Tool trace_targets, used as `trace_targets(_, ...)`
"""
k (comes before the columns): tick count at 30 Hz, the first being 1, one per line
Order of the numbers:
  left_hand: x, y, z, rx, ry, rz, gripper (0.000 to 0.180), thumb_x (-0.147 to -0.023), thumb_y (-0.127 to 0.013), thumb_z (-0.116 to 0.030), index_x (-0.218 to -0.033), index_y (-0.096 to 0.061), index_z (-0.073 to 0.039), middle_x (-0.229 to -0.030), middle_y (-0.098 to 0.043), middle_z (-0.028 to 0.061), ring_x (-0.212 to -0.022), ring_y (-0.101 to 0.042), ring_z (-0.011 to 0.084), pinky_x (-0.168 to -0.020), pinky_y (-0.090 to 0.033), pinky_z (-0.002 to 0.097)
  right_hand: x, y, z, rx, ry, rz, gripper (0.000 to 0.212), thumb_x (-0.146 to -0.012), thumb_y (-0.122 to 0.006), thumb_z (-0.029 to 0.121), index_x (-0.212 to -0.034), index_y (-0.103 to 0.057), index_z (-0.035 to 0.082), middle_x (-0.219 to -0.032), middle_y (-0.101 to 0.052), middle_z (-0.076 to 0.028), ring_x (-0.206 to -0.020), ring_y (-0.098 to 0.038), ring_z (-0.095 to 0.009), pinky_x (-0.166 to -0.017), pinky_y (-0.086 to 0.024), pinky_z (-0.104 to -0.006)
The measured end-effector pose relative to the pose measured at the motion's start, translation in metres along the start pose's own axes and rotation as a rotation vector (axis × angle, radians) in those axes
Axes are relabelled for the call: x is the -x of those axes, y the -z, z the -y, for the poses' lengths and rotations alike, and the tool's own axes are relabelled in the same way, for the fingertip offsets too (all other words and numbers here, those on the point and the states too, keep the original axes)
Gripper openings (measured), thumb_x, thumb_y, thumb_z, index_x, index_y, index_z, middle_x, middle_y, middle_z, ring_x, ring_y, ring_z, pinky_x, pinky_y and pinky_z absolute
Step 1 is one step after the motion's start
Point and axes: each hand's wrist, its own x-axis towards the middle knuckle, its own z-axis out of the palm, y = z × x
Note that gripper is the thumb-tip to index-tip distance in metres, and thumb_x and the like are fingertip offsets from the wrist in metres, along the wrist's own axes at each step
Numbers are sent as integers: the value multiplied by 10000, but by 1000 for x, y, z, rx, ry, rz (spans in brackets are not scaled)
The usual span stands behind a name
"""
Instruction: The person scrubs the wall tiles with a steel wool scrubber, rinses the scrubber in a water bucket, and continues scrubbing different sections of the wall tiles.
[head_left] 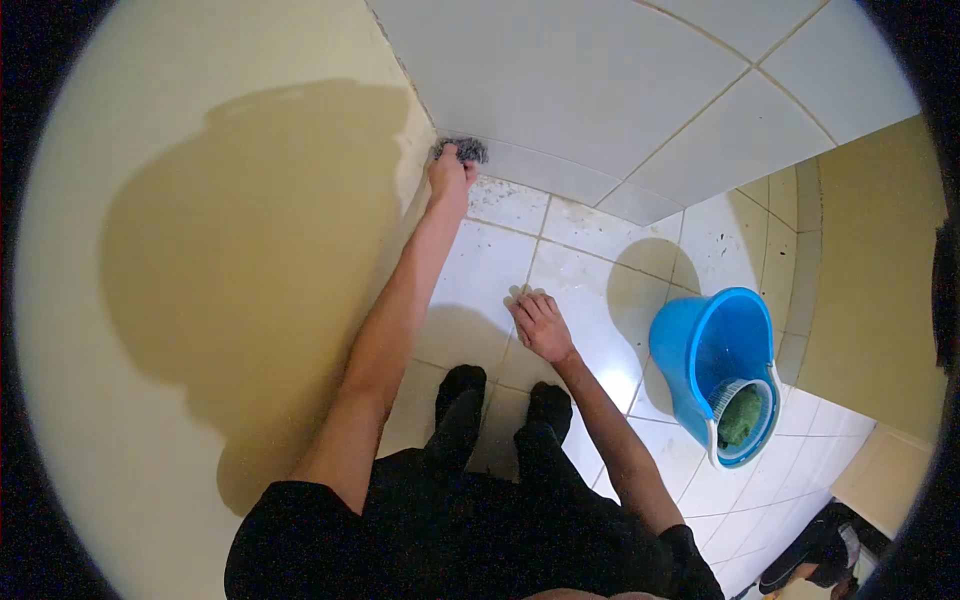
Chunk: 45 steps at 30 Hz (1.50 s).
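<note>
My left hand point(449, 181) reaches far forward into the corner where the yellowish wall meets the white tiled surface. Its fingers are closed on a dark grey scouring pad point(463, 151) that looks like steel wool. The pad presses against the low tile strip just above the floor. My right hand point(541, 325) is over the floor tiles in front of my feet, fingers loosely bent and a little apart, holding nothing. Whether its fingertips touch the floor is hard to tell. Dark specks of dirt point(500, 198) lie on the tile close to the pad.
To my right stands a blue bucket point(683, 345) with a white handle; a green cloth or pad point(740, 416) sits in its white wringer basket. The yellowish wall point(200, 420) runs along my left. Another person point(815, 550), in dark clothes, is at the lower right.
</note>
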Motion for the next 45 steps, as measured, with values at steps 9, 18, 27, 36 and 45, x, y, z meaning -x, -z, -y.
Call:
trace_targets(9, -30, 12, 10, 46, 19, 5, 214, -977, -556, -267, -867, -495, -94, -657, -492, 26, -494, -465, 113, -387, -346, 227, -1, -1, 5, 4, 32, -89, 511, -852, -610, 123, -1352, -534, 48, -1412, -499, -162, -1312, -471, -341, -1103, -363, -508)
trace_targets(18, -15, -8, 14, 49, 45, 81, 194, -990, -552, -270, -913, -496, -102, -659, -453, 26, -490, -433, 115, -387, -335, 231, 4, 1, -1, 54, 14, -112, 449, -864, -594, 130, -1304, -572, 43, -1368, -538, -148, -1271, -501, -314, -1082, -384, -482)
trace_targets(27, -38, -4, 65, -165, 192, 201, 169, -1013, -521, -248, -1043, -531, -82, -766, -485, 47, -557, -461, 130, -413, -361, 235, 10, 1, -7, 53, -18, -103, 445, -859, -603, 129, -1297, -580, 52, -1342, -549, -135, -1247, -511, -306, -1095, -372, -480)
trace_targets(36, -113, 45, 70, -219, 183, 155, 182, -993, -553, -236, -932, -560, -64, -727, -530, 51, -527, -480, 128, -397, -372, 243, -15, 8, 16, 0, 60, -83, 492, -866, -595, 130, -1347, -534, 44, -1406, -505, -154, -1287, -480, -337, -1107, -359, -491)
trace_targets(45, -26, -1, 53, -140, 203, 150, 134, -1013, -507, -179, -969, -533, -55, -767, -522, 65, -557, -489, 145, -419, -419, 247, 2, -1, -1, 19, -12, -78, 479, -840, -603, 128, -1310, -569, 44, -1340, -543, -154, -1260, -498, -330, -1102, -366, -486)
